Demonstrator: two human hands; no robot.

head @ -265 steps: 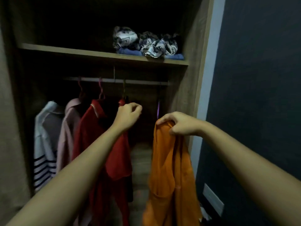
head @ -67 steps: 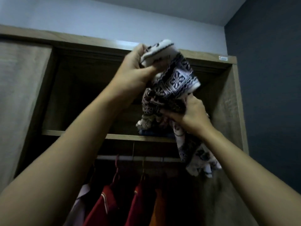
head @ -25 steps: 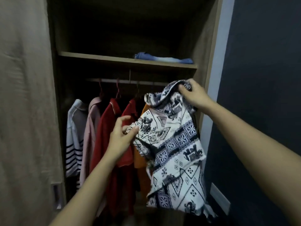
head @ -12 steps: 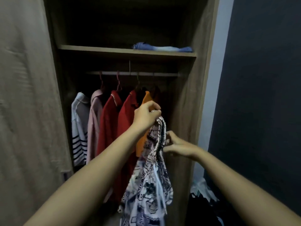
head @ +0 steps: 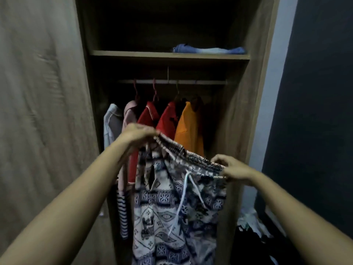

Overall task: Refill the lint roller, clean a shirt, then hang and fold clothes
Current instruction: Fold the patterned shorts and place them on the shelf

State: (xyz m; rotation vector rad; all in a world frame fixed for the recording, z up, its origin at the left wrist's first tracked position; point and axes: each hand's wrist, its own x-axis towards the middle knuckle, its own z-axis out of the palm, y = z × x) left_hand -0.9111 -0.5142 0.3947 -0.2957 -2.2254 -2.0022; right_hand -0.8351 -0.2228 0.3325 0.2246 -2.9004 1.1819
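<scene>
I hold a black-and-white patterned garment (head: pixel 172 211) with a white drawstring spread out in front of the open wardrobe. My left hand (head: pixel 136 133) pinches the left end of its waistband, higher up. At the right end, lower down, my right hand (head: pixel 232 169) pinches the band. The cloth hangs down to the bottom of the view. Behind it on the rail (head: pixel 172 81) hang an orange shirt (head: pixel 189 129), two red shirts (head: pixel 166 121), a pink one (head: pixel 129 113) and a white striped one (head: pixel 111 123).
A folded blue garment (head: pixel 208 50) lies on the wardrobe shelf (head: pixel 133 53). The wooden wardrobe door (head: pixel 42 111) stands at the left. A dark wall (head: pixel 315 111) is at the right, with loose clothes (head: pixel 254 224) piled on the floor below it.
The patterned garment was taken down from the shelf. In the last half second my hands moved apart along the waistband and spread it open; before that it hung bunched from my left hand.
</scene>
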